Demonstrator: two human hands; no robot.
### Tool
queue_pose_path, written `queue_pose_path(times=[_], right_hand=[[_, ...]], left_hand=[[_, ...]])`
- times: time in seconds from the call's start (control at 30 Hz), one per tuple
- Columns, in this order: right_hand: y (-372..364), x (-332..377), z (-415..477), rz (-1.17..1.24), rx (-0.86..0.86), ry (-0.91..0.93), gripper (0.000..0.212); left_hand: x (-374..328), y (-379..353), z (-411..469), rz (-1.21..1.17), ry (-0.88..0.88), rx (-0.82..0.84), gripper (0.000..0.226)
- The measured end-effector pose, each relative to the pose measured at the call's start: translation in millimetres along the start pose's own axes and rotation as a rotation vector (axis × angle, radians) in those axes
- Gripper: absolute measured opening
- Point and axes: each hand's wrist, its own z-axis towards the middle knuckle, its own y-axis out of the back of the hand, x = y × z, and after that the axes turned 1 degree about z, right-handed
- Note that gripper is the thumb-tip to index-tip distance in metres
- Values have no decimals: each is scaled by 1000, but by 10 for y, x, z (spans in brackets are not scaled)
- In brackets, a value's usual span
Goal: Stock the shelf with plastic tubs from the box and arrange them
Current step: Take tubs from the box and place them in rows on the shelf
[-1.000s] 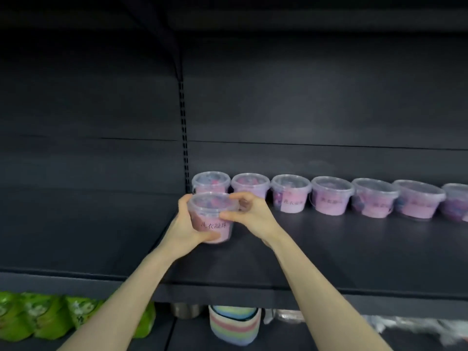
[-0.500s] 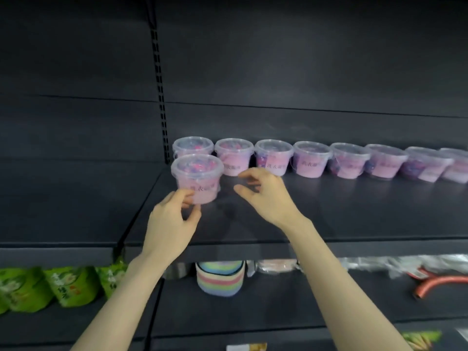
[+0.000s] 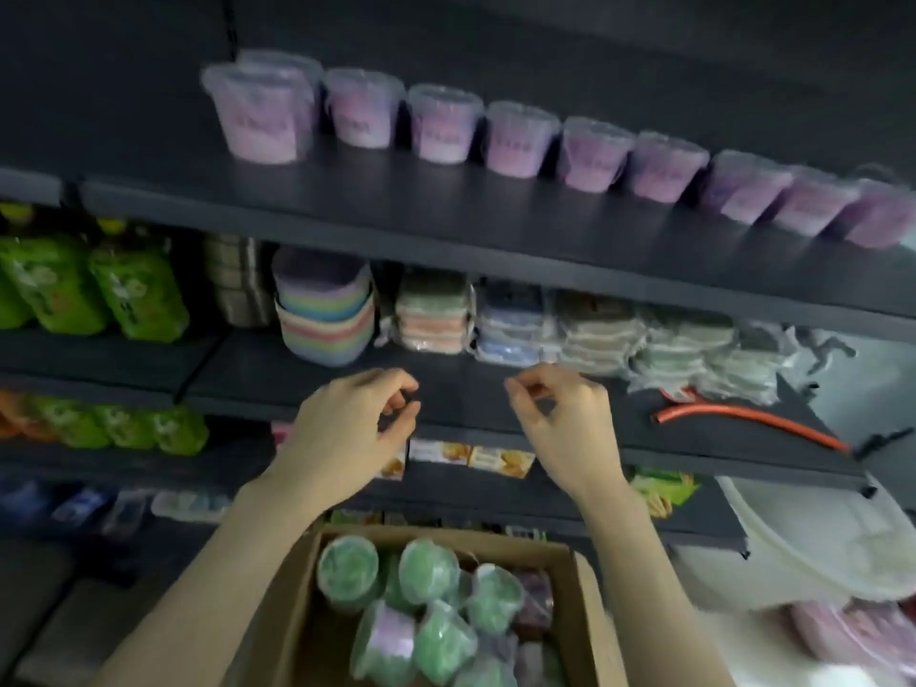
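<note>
Both hands empty, left hand (image 3: 354,428) and right hand (image 3: 562,423) loosely curled with fingers half-closed, hovering apart above the open box (image 3: 297,612) of green tubs (image 3: 429,570), pink tubs (image 3: 446,124) lined up on the shelf (image 3: 495,225) well above them.

Dim, cool light leaves the dark shelf (image 3: 495,225) murky, brightest at the pale floor on the near right. Motion blur smears everything, worst on the far right pink tubs (image 3: 818,205), and the wide lens bows the shelf edges.
</note>
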Motion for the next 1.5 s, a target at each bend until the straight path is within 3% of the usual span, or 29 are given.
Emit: queue_pose_path(times=[0.3, 0.5, 0.8, 0.97, 1.23, 1.37, 1.5], right_hand=[[-248, -1223, -1541, -80, 347, -294, 19], [-731, -1798, -2090, -49, 464, -494, 13], [-1283, -2769, -2655, 21, 606, -752, 11], [-1552, -3341, -2816, 79, 619, -829, 11], [-2250, -4247, -3070, 136, 596, -1041, 55], [-2664, -4521, -3228, 271, 507, -1159, 79], [-2954, -4705, -3357, 329, 430, -1277, 77]], left_hand=[[-609, -1289, -1199, -37, 263, 326, 15], [-388, -2204, -1744, -152, 487, 556, 21], [-192, -3453, -2232, -187, 680, 745, 16], [-190, -4178, -2264, -206, 764, 731, 22], [-14, -5236, -2322, -228, 991, 699, 40], [45, -5529, -2326, -60, 987, 786, 70], [57, -5605, -2400, 157, 893, 827, 76]])
